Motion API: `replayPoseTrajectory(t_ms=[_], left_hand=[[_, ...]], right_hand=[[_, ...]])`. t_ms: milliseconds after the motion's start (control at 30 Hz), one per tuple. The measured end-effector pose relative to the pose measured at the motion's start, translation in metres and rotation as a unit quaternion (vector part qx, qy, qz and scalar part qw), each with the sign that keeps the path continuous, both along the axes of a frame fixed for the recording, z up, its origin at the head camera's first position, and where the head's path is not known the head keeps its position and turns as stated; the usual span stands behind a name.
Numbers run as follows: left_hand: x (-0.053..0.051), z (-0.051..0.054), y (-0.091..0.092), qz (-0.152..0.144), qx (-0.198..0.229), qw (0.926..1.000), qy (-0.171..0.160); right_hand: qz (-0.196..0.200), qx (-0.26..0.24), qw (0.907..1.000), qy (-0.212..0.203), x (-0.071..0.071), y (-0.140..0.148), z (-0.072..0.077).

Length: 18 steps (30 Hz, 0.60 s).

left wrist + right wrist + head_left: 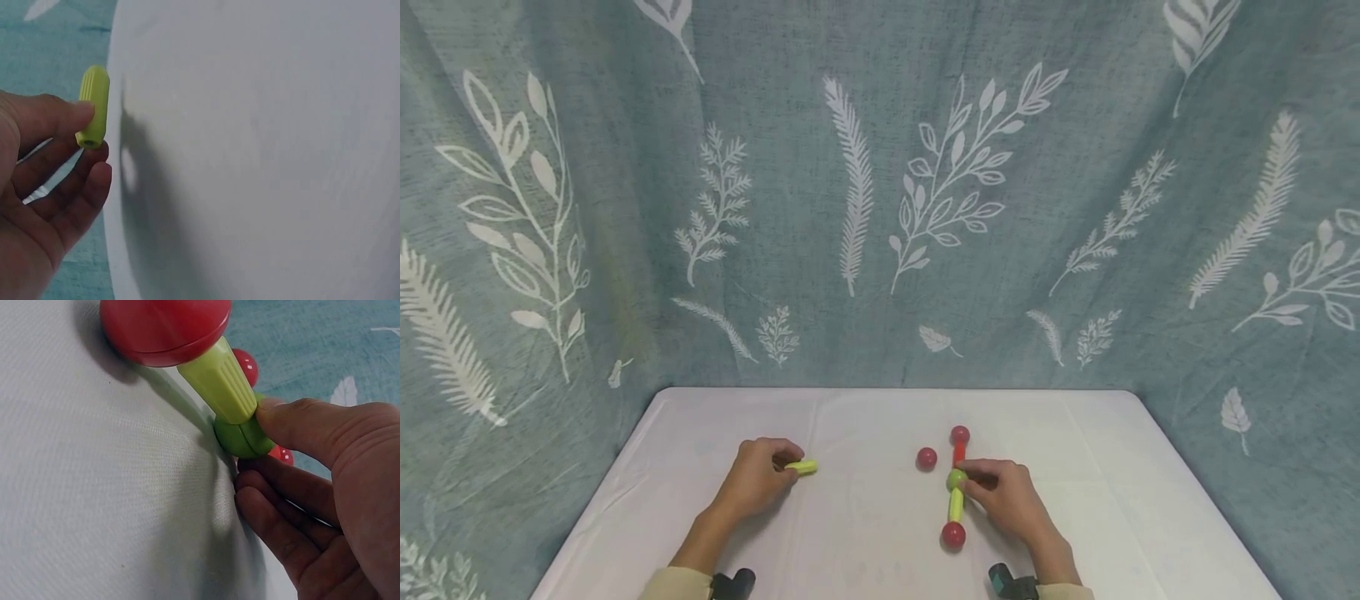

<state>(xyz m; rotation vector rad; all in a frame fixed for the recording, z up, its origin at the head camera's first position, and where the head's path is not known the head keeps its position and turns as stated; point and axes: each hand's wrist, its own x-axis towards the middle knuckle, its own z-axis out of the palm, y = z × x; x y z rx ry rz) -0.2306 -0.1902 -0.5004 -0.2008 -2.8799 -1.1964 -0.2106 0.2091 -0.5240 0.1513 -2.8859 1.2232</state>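
Observation:
Between thumb and fingers, my left hand [762,477] pinches a yellow-green ribbed rod [94,106] with a small hole in its end, held over the left half of the table. My right hand [1006,497] grips a green ball [957,480] in the middle of a straight joined piece. From that ball a yellow-green rod [220,381] runs toward the near red ball [953,536]. On the far side a red rod [958,453] links it to another red ball [960,434]. A loose red ball [927,458] lies just left of the joined piece.
A white cloth covers the table [865,517], whose back edge meets a blue-green curtain [790,208] with white leaf prints. Dark wrist devices sit on both forearms, the left one [733,583] and the right one [1013,583].

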Motion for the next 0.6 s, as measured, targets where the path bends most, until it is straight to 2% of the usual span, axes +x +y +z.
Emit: replayPoseTrajectory(t_ms=[200,433,600], left_hand=[[0.013,0.010,0.009,0.010,0.029,0.9995,0.006],[0.029,0.022,0.022,0.026,0.053,0.9982,-0.004],[0.041,0.028,0.034,0.017,0.060,0.9978,-0.024]], right_hand=[[-0.007,-0.001,1.0000,-0.003,0.000,-0.001,0.000],[-0.005,-0.003,1.0000,-0.002,0.000,-0.002,0.000],[-0.003,-0.001,1.0000,0.001,0.000,-0.002,0.000]])
